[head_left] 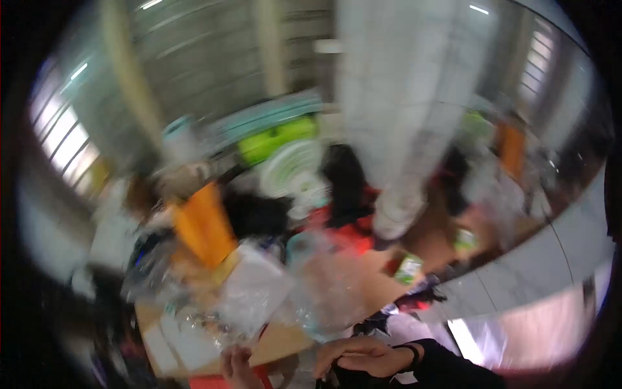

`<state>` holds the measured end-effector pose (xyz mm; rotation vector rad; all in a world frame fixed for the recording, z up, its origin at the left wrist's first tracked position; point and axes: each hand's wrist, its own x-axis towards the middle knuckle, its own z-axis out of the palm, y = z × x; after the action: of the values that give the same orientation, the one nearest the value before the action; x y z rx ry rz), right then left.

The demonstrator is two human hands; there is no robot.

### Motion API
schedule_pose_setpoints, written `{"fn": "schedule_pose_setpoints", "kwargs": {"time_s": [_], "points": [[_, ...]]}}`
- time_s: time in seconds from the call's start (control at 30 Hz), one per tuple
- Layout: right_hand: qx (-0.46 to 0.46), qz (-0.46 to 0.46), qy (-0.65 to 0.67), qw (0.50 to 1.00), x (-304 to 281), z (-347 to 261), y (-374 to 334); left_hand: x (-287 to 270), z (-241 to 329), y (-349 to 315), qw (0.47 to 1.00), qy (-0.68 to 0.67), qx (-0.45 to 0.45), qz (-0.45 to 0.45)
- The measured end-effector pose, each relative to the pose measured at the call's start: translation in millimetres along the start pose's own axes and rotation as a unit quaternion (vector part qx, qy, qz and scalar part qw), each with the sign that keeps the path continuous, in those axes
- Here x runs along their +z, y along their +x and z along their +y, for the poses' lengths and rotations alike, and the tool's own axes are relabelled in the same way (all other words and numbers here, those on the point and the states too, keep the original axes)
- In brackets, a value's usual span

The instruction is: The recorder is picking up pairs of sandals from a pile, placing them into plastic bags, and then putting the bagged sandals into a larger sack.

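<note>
My right hand (366, 358) is at the lower edge, below the table's front corner, with a black sleeve and a dark band at the wrist. Its fingers look stretched toward the left, above something black that I cannot make out. My left hand (237, 366) shows at the table's near edge, close to a red thing (206, 382). Motion smears its fingers, so whether they hold anything is unclear. Clear plastic bags (253, 295) lie on the table (278, 340) just beyond my left hand, beside white sheets (188, 343).
An orange packet (204, 223) rises among the plastic at the left. Farther back are a pale green fan (295, 168) and a bright green bin-like thing (275, 139). A wide mirror-like or glossy panel (402, 78) stands behind. A small green-and-white box (408, 268) sits at the table's right.
</note>
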<state>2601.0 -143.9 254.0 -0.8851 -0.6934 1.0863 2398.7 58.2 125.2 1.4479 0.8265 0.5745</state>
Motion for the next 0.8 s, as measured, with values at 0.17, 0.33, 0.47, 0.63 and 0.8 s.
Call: {"fn": "schedule_pose_setpoints", "kwargs": {"time_s": [0.17, 0.33, 0.47, 0.63, 0.8], "points": [[-0.05, -0.468, 0.052, 0.881, 110.8, 49.7, 29.4, -58.8, 20.8, -127.1, 0.936, -0.215, -0.035, 0.276], [0.111, -0.747, 0.322, 0.571, 302.5, 113.5, -36.2, -146.8, -17.9, -315.5, 0.846, -0.237, 0.027, 0.477], [0.081, -0.577, 0.67, 0.46, 452.0, 162.5, -140.1, -179.0, -30.3, -447.7, 0.727, -0.232, 0.009, 0.646], [0.195, -0.602, 0.662, 0.401, 550.4, 209.5, -166.0, -233.7, -44.6, -551.9, 0.598, -0.172, 0.078, 0.779], [0.255, -0.588, 0.688, 0.34, 648.0, 265.4, -196.8, -310.8, -62.3, -585.5, 0.554, -0.219, 0.123, 0.794]]}}
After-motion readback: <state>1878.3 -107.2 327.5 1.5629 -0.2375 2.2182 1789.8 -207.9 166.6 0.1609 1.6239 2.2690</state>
